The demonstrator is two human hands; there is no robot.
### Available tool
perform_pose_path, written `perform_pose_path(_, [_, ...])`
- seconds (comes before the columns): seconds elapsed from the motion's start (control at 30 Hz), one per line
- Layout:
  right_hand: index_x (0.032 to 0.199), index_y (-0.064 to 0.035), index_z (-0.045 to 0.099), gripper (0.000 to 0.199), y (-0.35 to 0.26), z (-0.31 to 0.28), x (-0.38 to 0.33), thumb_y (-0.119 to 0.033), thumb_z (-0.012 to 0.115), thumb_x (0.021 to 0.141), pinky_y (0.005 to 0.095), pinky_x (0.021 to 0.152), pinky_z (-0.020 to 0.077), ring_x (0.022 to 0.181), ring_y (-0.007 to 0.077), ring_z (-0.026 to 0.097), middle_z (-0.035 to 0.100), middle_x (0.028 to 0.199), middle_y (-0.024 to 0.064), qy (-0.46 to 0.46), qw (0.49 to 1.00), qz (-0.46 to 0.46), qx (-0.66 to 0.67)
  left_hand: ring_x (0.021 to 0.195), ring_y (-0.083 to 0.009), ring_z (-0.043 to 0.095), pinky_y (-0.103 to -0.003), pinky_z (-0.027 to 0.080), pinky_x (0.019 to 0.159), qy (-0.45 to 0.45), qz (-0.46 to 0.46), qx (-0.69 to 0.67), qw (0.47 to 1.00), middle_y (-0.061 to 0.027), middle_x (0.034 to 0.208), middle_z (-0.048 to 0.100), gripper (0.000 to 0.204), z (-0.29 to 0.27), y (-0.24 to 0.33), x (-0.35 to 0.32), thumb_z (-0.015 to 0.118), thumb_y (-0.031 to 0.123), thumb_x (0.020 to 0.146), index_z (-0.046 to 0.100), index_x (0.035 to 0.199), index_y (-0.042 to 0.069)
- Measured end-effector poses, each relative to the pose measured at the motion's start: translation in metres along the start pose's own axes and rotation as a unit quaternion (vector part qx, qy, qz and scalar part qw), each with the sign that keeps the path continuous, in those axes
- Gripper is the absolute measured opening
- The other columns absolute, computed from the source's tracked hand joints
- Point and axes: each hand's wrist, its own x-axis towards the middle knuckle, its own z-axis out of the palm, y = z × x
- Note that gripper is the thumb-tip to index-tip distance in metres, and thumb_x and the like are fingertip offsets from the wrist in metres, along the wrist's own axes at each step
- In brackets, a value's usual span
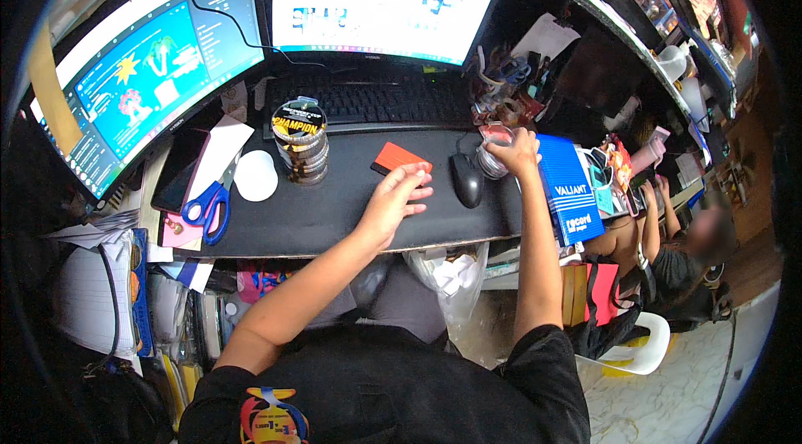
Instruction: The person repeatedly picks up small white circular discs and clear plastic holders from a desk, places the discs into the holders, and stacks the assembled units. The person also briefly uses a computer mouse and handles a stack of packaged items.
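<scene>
My left hand (396, 203) pinches the right end of a flat red piece with a dark edge (396, 157), just above the black desk. My right hand (520, 152) is closed around a short stack of round, shiny discs (493, 162) beside the black mouse (466, 180). Left of the red piece stands a taller stack of similar discs (302, 156), with a black, yellow and white printed round on top. A plain white round (256, 176) lies to its left. The fingers partly cover the short stack.
Blue-handled scissors (207, 212) and a dark phone (180, 168) lie at the left. A black keyboard (359, 101) sits below two lit monitors (384, 1). A blue record book (571, 193) is right of my forearm. Another person (681, 248) sits at the far right.
</scene>
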Motion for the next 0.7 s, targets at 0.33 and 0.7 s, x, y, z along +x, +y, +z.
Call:
perform_pose_path(0.33, [0.131,0.0028,0.042,0.067,-0.132,-0.043,-0.18,-0.042,0.059,0.085,0.0475,0.111,0.0229,0.136,0.0337,0.03,0.034,0.143,0.0246,-0.044,0.698,-0.24,0.673,0.104,-0.0282,0.059,-0.042,0.047,0.09,-0.11,-0.111,-0.357,0.921,-0.0134,0.115,0.06,0.065,0.005,-0.005,0.001,0.037,0.064,0.09,0.049,0.128,0.012])
perform_pose_path(0.7, [0.101,0.0036,0.062,0.018,-0.297,0.024,-0.197,0.0,0.053,0.087,0.0378,0.082,0.0513,0.094,0.0336,0.064,0.065,0.096,0.0195,-0.089,0.737,-0.47,0.477,0.101,-0.027,0.059,-0.044,0.05,0.081,0.185,0.077,-0.135,0.97,-0.0168,0.113,0.058,0.061,-0.121,0.069,-0.167,0.035,0.054,0.091,0.046,0.127,0.007])
